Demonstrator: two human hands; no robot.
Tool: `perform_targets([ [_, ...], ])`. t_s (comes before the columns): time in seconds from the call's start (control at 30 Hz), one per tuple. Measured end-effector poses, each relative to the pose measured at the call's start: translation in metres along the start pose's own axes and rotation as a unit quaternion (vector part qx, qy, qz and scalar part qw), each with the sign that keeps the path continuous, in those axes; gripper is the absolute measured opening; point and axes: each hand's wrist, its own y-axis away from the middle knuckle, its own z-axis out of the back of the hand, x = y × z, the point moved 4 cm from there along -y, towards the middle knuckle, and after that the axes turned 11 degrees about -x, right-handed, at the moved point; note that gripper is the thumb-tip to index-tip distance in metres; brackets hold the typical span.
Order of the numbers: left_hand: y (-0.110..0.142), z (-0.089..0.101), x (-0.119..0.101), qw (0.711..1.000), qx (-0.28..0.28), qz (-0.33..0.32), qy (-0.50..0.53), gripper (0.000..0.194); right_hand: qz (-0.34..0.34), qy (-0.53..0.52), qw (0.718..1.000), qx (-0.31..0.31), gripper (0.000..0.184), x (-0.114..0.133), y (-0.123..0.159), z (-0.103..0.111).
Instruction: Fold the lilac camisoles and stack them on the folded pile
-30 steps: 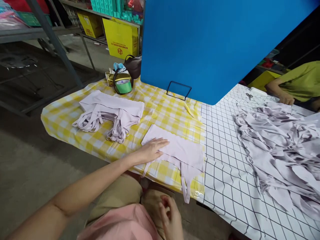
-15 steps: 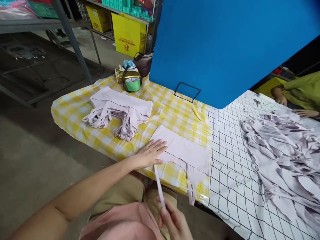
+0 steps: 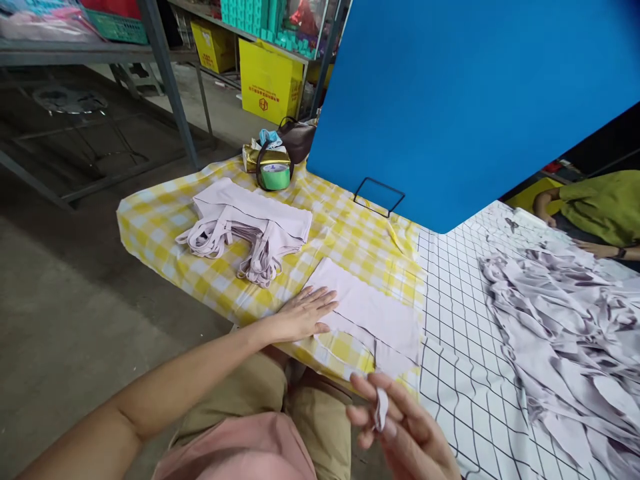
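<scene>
My right hand (image 3: 405,427) has moved across from one strap to the other, its fingers grasping a narrow pale-lilac fabric strap (image 3: 381,409), while my left hand (image 3: 300,316), released and spread flat, steadies the smooth pale-lilac strapped garment (image 3: 373,303) on the yellow-and-white checked bench (image 3: 150,223).

Blue panel (image 3: 450,100) noted at 1 o'clock, dark wire frame (image 3: 379,198) by its lower edge at 2. Green tape roll (image 3: 275,177) at 11 o'clock, near a dark bag (image 3: 299,141). Printed yellow carton (image 3: 270,80) further out at 11. Round-topped stool (image 3: 70,100) and teal basket (image 3: 117,28) at 10, basket on a metal rack (image 3: 170,80).
</scene>
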Motion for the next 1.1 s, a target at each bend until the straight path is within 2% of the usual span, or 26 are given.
perform_targets([
  [0.07,0.000,0.008,-0.004,0.998,-0.027,0.020,0.048,0.044,0.029,0.000,0.999,-0.018,0.033,0.007,-0.020,-0.005],
  [0.13,0.001,0.021,-0.015,0.990,-0.087,0.034,0.106,0.036,0.046,0.006,0.998,-0.041,0.029,0.010,-0.039,-0.009],
  [0.23,0.008,0.042,-0.039,0.968,-0.183,0.014,0.169,0.027,0.072,0.033,0.995,-0.061,0.029,0.008,-0.055,-0.014],
  [0.37,0.012,0.055,-0.059,0.953,-0.223,0.007,0.205,0.017,0.108,0.113,0.987,-0.032,0.032,-0.001,-0.060,-0.022],
  [0.5,0.010,0.055,-0.060,0.959,-0.216,-0.052,0.177,0.016,0.101,0.157,0.982,-0.023,0.036,-0.007,-0.065,-0.022],
  [0.67,0.008,0.050,-0.053,0.958,-0.203,-0.117,0.164,0.016,0.027,0.152,0.988,0.013,0.038,-0.012,-0.071,-0.020],
  [0.83,0.007,0.046,-0.052,0.949,-0.192,-0.169,0.182,0.023,-0.068,0.100,0.989,0.083,0.037,-0.017,-0.071,-0.025],
  [0.93,0.005,0.044,-0.048,0.947,-0.181,-0.140,0.226,0.023,-0.105,0.068,0.987,0.103,0.037,-0.019,-0.073,-0.025],
  [1.1,0.000,0.048,-0.039,0.933,-0.161,-0.020,0.321,0.020,-0.115,0.072,0.984,0.111,0.037,-0.024,-0.076,-0.023],
])
